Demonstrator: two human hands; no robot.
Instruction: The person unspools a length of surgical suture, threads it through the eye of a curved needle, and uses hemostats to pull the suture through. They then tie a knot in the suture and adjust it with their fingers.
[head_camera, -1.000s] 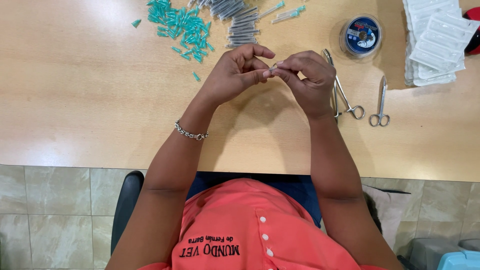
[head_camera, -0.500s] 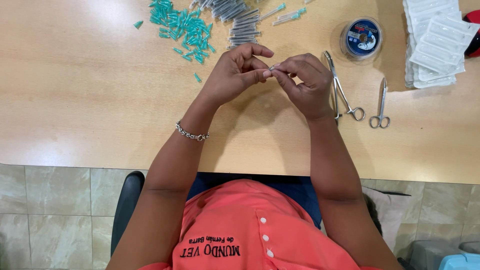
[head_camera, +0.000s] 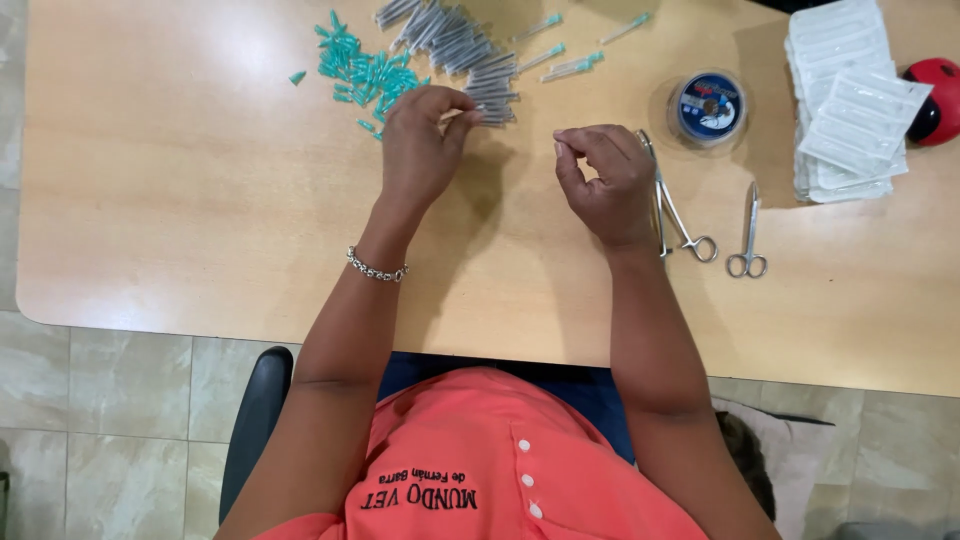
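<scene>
My left hand is stretched to the near edge of a pile of grey capped needle tubes. Its thumb and forefinger pinch one tube at the pile's edge. A heap of small teal caps lies just left of that hand. My right hand hovers apart to the right. Its thumb and forefinger are pinched on something small and thin that is too fine to make out. Metal forceps lie right beside this hand on the wooden table.
Small scissors lie right of the forceps. A round spool of thread sits behind them. A stack of white sealed packets and a red round object are at the far right. A chair arm shows below the table edge.
The hands were together over the table, working one small piece. They have separated: the left hand moved up and left to the grey tubes, and the right hand stayed near the forceps.
</scene>
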